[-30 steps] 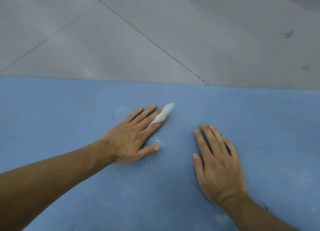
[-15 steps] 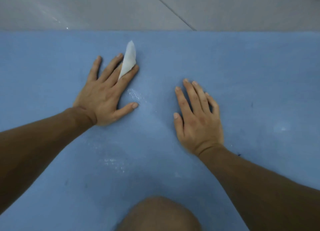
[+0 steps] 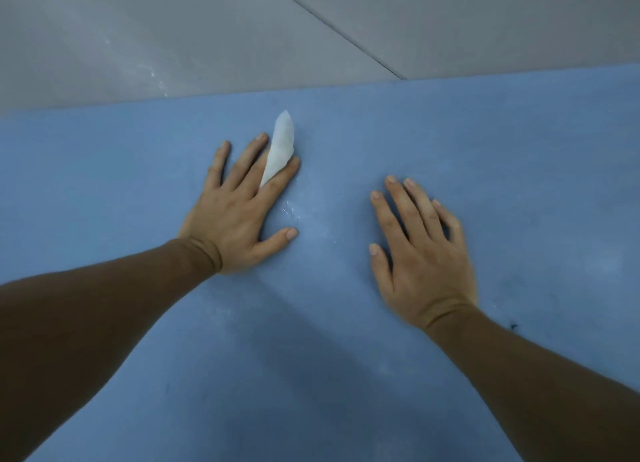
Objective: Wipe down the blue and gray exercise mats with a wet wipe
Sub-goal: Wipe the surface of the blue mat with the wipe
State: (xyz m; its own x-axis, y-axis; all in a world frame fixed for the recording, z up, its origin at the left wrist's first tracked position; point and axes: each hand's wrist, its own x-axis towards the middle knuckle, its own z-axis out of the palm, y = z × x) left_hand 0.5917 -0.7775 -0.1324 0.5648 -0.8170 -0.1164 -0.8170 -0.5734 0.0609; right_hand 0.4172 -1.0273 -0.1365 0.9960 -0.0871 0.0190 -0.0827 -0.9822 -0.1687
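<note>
Floor tiles [image 3: 207, 29] beyond blue mat [image 3: 346, 375]; wet specks [image 3: 291, 214] between hands [image 3: 235, 219] [image 3: 422, 254].

Dim, flat, cool indoor light, with no clear source. Soft diffuse shadows lay on the blue mat [image 3: 346, 375] under both forearms, darkest at low centre. Small wet glints showed on the mat beside the left hand [image 3: 235, 219] and on the gray floor [image 3: 138, 46] at upper left. Forearms were very dark and underexposed. The white wipe [image 3: 282, 143] was the brightest patch. Right hand [image 3: 422, 254] edges were slightly soft. Wide-angle stretch at the lower corners, fine noise overall.
</note>
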